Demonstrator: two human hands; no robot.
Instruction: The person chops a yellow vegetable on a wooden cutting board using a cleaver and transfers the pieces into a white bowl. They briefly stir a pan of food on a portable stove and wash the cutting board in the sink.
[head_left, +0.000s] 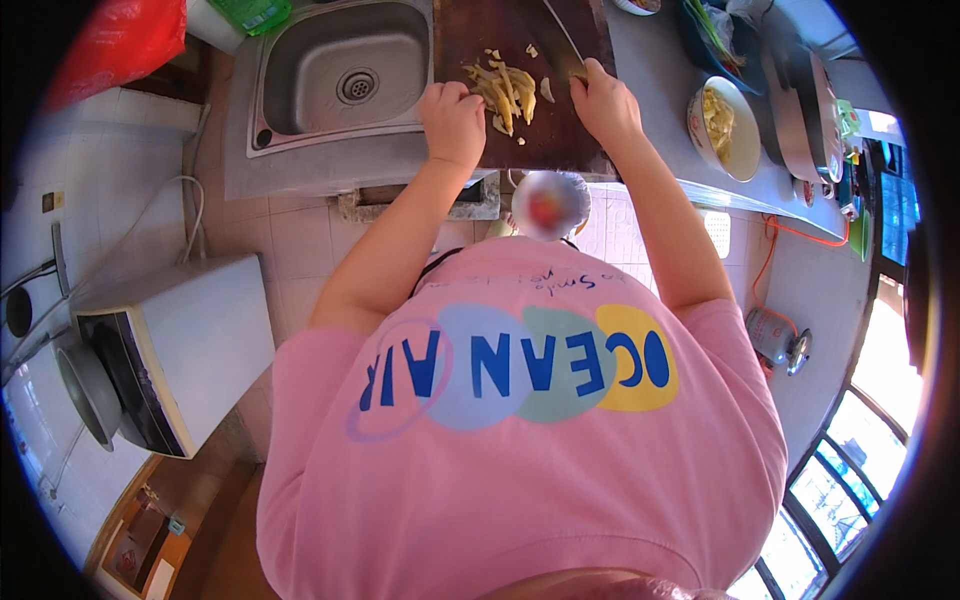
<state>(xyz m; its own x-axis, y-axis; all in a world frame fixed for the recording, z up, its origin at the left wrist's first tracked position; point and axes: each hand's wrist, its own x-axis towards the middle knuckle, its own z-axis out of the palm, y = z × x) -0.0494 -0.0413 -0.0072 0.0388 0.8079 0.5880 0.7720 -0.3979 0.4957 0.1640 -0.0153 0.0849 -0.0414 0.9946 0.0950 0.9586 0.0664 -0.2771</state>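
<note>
A dark wooden cutting board lies on the counter beside the sink. On it is a small heap of yellowish sliced vegetable strips, with a few pale bits around. My left hand is at the board's left edge, its fingertips at the left side of the heap; whether they pinch a piece is not clear. My right hand is closed on a kitchen knife near the board's right side, the blade pointing away from me. The knife's handle is mostly hidden in the hand.
A steel sink adjoins the board on the left. At right stand a bowl of yellowish cut food, a dark basin with green stalks and a large round appliance or pot. A covered bin stands below the counter edge.
</note>
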